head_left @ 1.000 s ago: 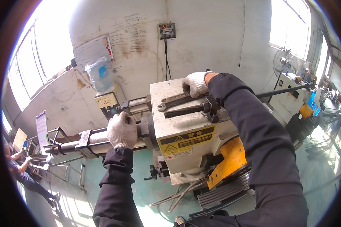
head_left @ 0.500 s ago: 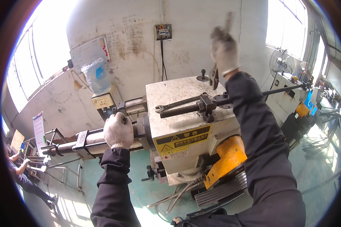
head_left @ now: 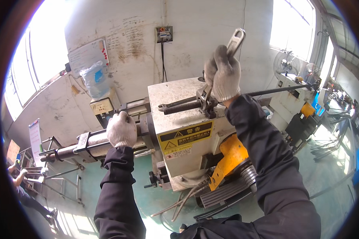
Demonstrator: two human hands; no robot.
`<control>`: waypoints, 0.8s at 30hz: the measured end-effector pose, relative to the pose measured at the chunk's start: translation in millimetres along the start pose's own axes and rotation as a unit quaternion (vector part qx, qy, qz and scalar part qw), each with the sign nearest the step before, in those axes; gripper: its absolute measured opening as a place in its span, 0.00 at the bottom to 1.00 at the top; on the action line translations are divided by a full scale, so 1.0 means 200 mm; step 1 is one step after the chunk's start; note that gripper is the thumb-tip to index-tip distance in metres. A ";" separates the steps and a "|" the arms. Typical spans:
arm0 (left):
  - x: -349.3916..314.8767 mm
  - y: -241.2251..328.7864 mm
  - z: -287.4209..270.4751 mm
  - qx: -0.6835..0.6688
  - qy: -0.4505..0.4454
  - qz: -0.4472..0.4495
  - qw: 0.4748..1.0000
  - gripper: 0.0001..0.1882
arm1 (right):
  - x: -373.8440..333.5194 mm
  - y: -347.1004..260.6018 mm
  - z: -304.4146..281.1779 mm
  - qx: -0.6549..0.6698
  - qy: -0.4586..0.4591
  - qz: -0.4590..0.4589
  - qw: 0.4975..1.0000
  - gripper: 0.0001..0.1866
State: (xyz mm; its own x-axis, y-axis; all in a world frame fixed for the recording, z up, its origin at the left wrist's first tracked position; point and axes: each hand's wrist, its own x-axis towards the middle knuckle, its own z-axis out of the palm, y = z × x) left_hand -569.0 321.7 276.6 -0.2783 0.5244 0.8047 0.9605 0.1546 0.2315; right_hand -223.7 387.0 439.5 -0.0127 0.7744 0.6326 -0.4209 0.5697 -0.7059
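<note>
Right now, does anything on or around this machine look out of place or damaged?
Nothing looks broken or spilled. The right hand holds a wrench upright on the machine top; the left hand rests on the steel tube.

The right glove (head_left: 223, 73) hides the wrench (head_left: 234, 42) shaft's middle.

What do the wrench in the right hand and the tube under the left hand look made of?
Wrench: bare metal, likely steel, with a silvery sheen on its handle above the right hand.
Tube under the left hand: dull grey metal, matt and grimy, probably steel.
Both gloves look like white knitted fabric.
</note>
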 end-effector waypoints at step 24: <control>0.01 0.00 0.00 0.003 -0.040 -0.005 0.999 0.08 | -0.12 -0.54 -0.17 0.050 -0.040 -0.202 0.977 0.31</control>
State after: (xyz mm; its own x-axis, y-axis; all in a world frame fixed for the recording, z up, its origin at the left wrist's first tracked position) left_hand -570.5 323.6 277.9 -0.2880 0.5882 0.7557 0.9575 0.1649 0.2366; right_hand -146.6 317.5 489.4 0.1033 0.4662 0.8786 -0.4931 0.7912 -0.3618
